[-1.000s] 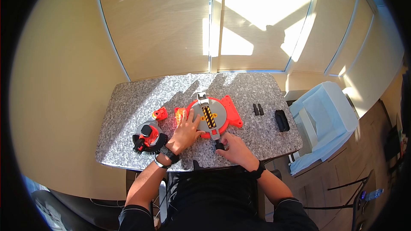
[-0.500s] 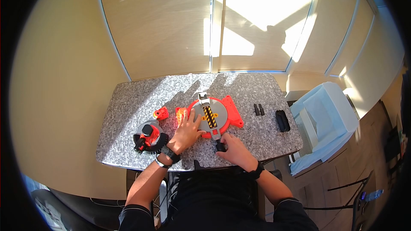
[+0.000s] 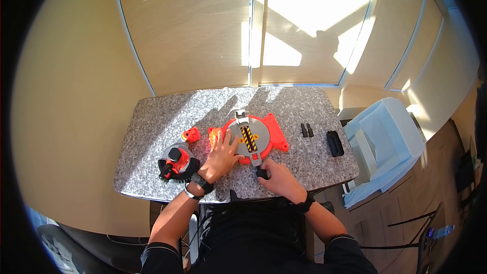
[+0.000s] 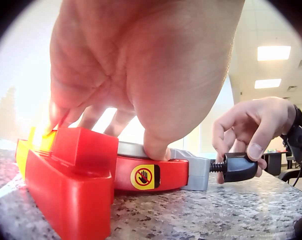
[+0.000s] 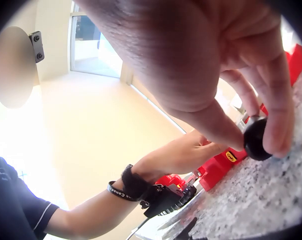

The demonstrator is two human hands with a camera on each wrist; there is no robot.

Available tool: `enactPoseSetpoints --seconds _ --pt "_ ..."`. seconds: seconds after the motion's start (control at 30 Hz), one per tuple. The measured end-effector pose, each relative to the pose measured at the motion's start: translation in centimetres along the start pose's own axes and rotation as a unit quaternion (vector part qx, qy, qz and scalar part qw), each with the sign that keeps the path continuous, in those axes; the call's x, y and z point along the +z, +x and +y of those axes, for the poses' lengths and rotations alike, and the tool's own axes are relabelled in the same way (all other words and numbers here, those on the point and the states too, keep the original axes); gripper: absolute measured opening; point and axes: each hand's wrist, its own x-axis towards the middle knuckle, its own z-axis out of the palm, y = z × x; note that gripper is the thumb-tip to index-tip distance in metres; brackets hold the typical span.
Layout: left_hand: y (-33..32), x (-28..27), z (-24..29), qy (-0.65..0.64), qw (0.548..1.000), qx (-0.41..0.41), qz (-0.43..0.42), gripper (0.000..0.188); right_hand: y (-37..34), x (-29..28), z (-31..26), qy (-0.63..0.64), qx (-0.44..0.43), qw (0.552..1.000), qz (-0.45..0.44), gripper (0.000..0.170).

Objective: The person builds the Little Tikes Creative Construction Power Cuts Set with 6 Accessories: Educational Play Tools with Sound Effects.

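Note:
A toy mitre saw base with a round grey turntable (image 3: 260, 133), a red rim and a black-and-yellow striped slot lies flat on the table. My left hand (image 3: 219, 160) rests on its left side, fingers spread and the thumb pressed at the rim. At the near end, my right hand (image 3: 282, 178) pinches a black knob (image 4: 239, 167) between thumb and fingers. A bit of black screw thread (image 4: 217, 167) shows between the knob and the grey arm (image 4: 197, 171). Left of the base stands the toy saw head with a toothed black blade (image 3: 177, 162).
A small red part (image 3: 190, 134) lies behind the saw head. Two thin black pieces (image 3: 307, 130) and a black hollow part (image 3: 334, 143) sit on the right of the granite-patterned table (image 3: 314, 172). Beyond the table's right edge is a chair draped in light blue cloth (image 3: 393, 132).
My right fingers have shifted slightly around the knob, which sits a little differently in the grip. My left hand stays in place on the base.

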Motion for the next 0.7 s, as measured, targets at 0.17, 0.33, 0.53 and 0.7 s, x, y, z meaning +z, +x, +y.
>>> enactPoseSetpoints --seconds 0.17,0.33,0.53,0.7 --pt "0.0 0.4 -0.2 -0.005 1.0 0.003 0.002 0.072 0.1 0.4 0.4 -0.012 -0.053 0.998 0.031 0.046" --pt "0.0 0.4 -0.2 0.005 1.0 0.002 0.0 0.071 0.2 -0.1 0.2 0.013 -0.016 1.0 0.0 0.045" --pt "0.0 0.2 -0.1 0.013 1.0 -0.001 0.004 0.071 0.1 -0.1 0.0 0.009 -0.001 1.0 -0.02 0.042" --pt "-0.1 0.3 -0.1 0.006 1.0 -0.003 0.003 0.071 0.2 0.5 0.2 -0.027 -0.067 0.996 0.057 0.045"
